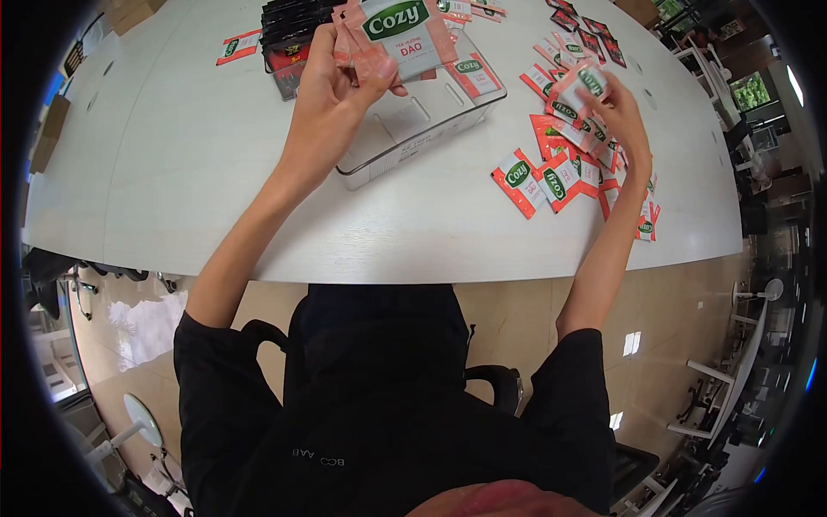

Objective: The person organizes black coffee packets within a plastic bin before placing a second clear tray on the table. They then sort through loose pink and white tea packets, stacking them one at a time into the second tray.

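My left hand [349, 82] is closed on a small stack of pink Cozy tea sachets [413, 47], their printed faces toward me. The stack is held up over a clear plastic box [422, 138], which has one sachet [474, 76] lying in its right side. Over on the right, my right hand [618, 112] pinches another Cozy tea sachet [586, 84] above a loose pile of the same sachets [560, 177]. Black packets [297, 24] stand packed in a row beyond my left hand.
A lone pink sachet [239, 46] lies on the white table [189, 155] left of the black packets. Several dark red-and-black packets [594, 34] are scattered at the far right. A cardboard box [133, 12] stands at the back left.
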Available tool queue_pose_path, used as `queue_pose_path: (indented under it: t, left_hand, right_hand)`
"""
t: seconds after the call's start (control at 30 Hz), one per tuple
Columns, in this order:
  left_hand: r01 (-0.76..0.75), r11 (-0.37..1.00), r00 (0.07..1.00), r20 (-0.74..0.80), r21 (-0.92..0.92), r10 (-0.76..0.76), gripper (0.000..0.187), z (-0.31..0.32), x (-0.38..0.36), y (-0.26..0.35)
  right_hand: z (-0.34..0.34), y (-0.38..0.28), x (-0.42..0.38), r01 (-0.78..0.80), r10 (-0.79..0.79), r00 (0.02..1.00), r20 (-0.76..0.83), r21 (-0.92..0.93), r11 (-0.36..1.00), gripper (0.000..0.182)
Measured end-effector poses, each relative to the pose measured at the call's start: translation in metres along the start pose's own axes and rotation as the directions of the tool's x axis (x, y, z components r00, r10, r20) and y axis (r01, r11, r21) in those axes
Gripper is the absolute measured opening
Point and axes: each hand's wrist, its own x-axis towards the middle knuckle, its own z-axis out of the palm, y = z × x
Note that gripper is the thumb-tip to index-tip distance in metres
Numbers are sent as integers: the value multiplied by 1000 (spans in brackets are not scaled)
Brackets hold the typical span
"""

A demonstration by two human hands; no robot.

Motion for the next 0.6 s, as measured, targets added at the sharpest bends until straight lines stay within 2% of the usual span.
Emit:
queue_pose_path:
  t: [0.03, 0.1, 0.13, 0.17, 0.23, 0.27, 0.3, 0.37, 0.4, 0.43, 0.5, 0.53, 0.6]
  left_hand:
    - [1, 1000, 1000, 3, 1, -1, 29, -1, 0, 0]
    - [5, 1000, 1000, -1, 20, -5, 29, -1, 1, 0]
    - [7, 1000, 1000, 4, 18, -7, 29, 0, 1, 0]
    - [5, 1000, 1000, -7, 10, -5, 29, 1, 1, 0]
    - [3, 1000, 1000, -20, 1, -3, 29, 0, 1, -1]
    - [2, 1000, 1000, -14, 12, -2, 29, -1, 1, -1]
    - [0, 1000, 1000, -9, 23, 0, 29, -1, 1, -1]
    - [3, 1000, 1000, -13, 16, -3, 29, -1, 0, 0]
    - [5, 1000, 1000, -11, 10, -5, 29, -1, 0, 0]
    - [7, 1000, 1000, -11, 11, -6, 29, -1, 0, 0]
    - [23, 1000, 999, -24, 12, -23, 29, -1, 0, 0]
    - [25, 1000, 999, -20, 10, -25, 29, -1, 0, 0]
    - [36, 999, 999, -20, 17, -36, 30, 0, 0, 2]
  right_hand:
    - [0, 3, 0, -2, 2, 1000, -2, 1, 1000, 47]
    - [1, -3, -1, -44, 103, 987, 127, -398, 916, 50]
    - [9, 19, 0, 26, -24, 1000, 8, -314, 949, 44]
    - [6, 21, 1, 22, -21, 1000, 6, -315, 949, 44]
    - [2, 24, 5, -22, 3, 987, -161, -115, 993, 40]
    - [-1, 21, 7, 39, -55, 973, -226, -75, 996, 37]
    - [-6, 18, 4, 40, -56, 973, -223, -76, 996, 37]
    - [-18, 15, -5, -58, 64, 995, -80, 71, 996, 34]
    - [-23, 23, -7, -134, 126, 987, 102, 70, 989, 30]
    - [-23, 27, -9, -134, 127, 986, 104, 70, 988, 30]
    - [-21, 25, -17, -227, 279, 930, 240, -224, 948, 29]
    - [-21, 30, -16, -235, 258, 940, 224, -126, 964, 29]
    - [-21, 14, -18, -259, 293, 932, 214, -173, 950, 27]
